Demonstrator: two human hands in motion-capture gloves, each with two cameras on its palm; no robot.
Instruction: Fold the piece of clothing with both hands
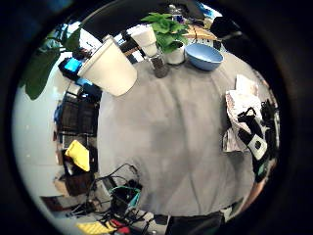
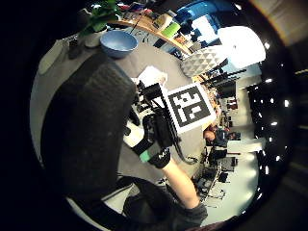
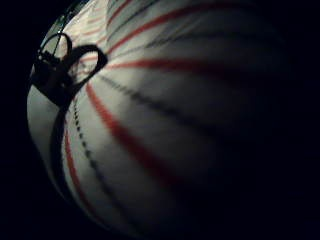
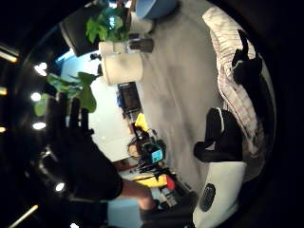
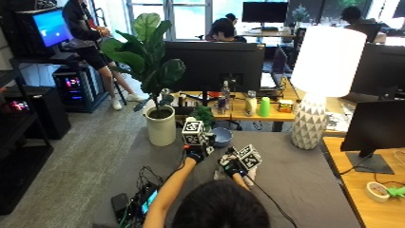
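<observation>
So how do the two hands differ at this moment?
The right hand is down on the striped cloth, which fills its little finger side palm view; the left hand is raised off the grey table, touching nothing. The left hand's fingers are spread open; the right hand's fingers can't be made out. Both wear black gloves.

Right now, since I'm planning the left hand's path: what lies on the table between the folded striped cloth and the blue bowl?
Only bare grey table separates the striped cloth from the blue bowl, shown in the left little-finger-side palm view.
</observation>
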